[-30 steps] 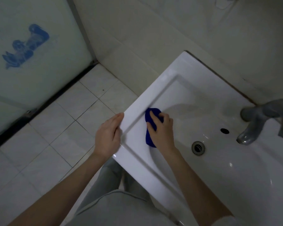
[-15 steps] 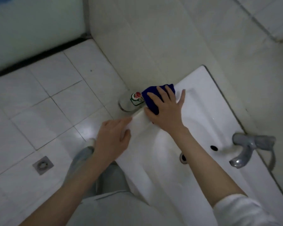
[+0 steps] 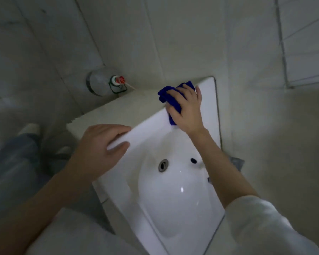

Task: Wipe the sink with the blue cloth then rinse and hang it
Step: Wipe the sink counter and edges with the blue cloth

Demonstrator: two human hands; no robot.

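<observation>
1. the right hand (image 3: 187,112) is pressing flat, fingers spread, on the blue cloth (image 3: 168,97), pinning it at the far corner of the sink (image 3: 208,100) rim.
2. the cloth is lying bunched under the palm, partly draping over the rim's left edge.
3. the left hand (image 3: 101,146) is resting on the sink's left rim, fingers loosely spread, holding nothing.
4. the drain (image 3: 163,165) is sitting in the basin between both forearms.
5. a clear jar (image 3: 101,82) with a red cap is standing on the floor, far left of the sink.

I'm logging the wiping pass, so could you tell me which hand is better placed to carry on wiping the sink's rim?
Probably the right hand: it presses the blue cloth onto the sink rim's far corner. The left hand lies empty on the near rim.
</observation>
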